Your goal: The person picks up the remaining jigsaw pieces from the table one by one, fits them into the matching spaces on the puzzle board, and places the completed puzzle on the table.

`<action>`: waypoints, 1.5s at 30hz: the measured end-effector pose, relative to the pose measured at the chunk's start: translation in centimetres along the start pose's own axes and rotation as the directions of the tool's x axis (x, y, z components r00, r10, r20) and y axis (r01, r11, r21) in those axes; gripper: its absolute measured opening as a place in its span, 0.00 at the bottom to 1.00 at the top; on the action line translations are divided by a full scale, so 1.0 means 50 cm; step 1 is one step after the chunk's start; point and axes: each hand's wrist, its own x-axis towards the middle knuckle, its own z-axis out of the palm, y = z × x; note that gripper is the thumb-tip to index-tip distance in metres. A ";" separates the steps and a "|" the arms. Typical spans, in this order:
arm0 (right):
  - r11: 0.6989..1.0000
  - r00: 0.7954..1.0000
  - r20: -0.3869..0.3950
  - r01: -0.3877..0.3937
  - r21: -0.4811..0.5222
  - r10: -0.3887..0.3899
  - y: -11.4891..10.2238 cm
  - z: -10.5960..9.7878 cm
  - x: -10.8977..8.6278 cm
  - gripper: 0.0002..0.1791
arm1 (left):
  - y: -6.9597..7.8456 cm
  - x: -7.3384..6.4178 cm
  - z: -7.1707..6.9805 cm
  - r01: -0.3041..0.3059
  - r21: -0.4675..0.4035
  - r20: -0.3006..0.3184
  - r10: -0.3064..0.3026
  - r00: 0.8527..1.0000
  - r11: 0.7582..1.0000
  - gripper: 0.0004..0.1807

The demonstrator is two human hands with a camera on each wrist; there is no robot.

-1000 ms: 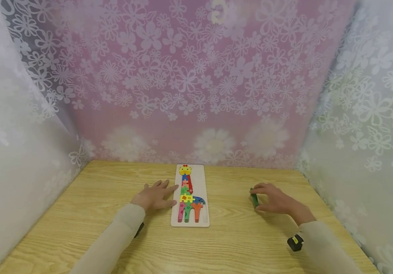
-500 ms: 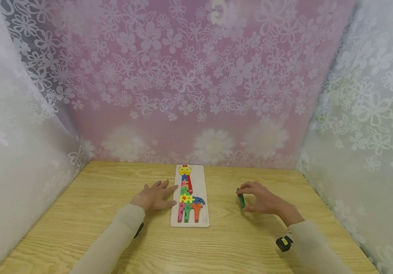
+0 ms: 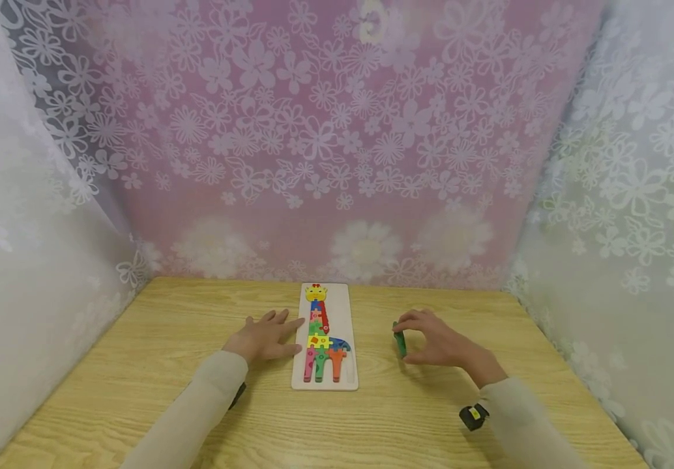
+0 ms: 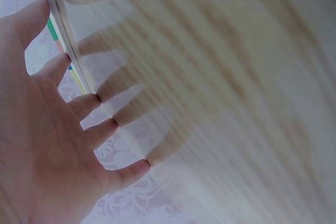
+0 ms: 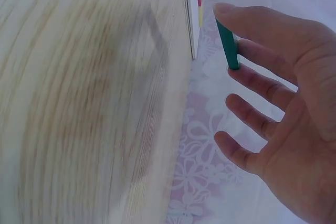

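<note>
A giraffe puzzle board (image 3: pixel 341 312) lies on the table, its colourful pieces set into a pale base. A narrow pale recess shows at the lower right, beside the orange leg piece (image 3: pixel 337 366). My left hand (image 3: pixel 263 339) lies to the left of the board with fingers spread, thumb and index fingertips at its edge. Right of the board, my right hand (image 3: pixel 439 342) pinches a green puzzle piece (image 3: pixel 399 341) between thumb and fingers. In the right wrist view that green piece (image 5: pixel 228 44) is held above the tabletop, seen edge-on.
The wooden table (image 3: pixel 325 430) carries the board near its far middle. A pink floral curtain (image 3: pixel 337 163) hangs behind it, with pale floral curtains on both sides. A black wrist device (image 3: pixel 474 416) sits at the right cuff.
My right hand has moved left toward the board, carrying the green puzzle piece. The left hand and the board stay in place.
</note>
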 end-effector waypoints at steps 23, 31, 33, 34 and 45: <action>0.999 0.999 0.036 0.027 0.037 -0.028 -0.059 0.043 0.056 0.27 | -0.005 0.005 0.001 -0.007 0.028 0.002 0.007 1.000 1.000 0.40; 0.998 0.997 0.075 0.002 0.055 -0.006 -0.067 0.063 0.061 0.27 | -0.004 0.002 0.001 -0.015 -0.001 -0.001 0.015 1.000 1.000 0.39; 0.999 0.997 0.079 -0.009 0.051 0.005 -0.070 0.067 0.061 0.27 | -0.004 0.003 0.002 -0.014 -0.005 0.000 0.014 1.000 1.000 0.39; 0.999 0.997 0.079 -0.013 0.049 0.009 -0.072 0.068 0.061 0.27 | -0.004 0.003 0.002 -0.013 -0.006 0.001 0.013 1.000 1.000 0.39; 0.999 0.996 0.086 -0.001 0.037 -0.002 -0.086 0.075 0.071 0.27 | 0.001 0.000 -0.003 -0.011 -0.005 0.004 0.011 1.000 1.000 0.40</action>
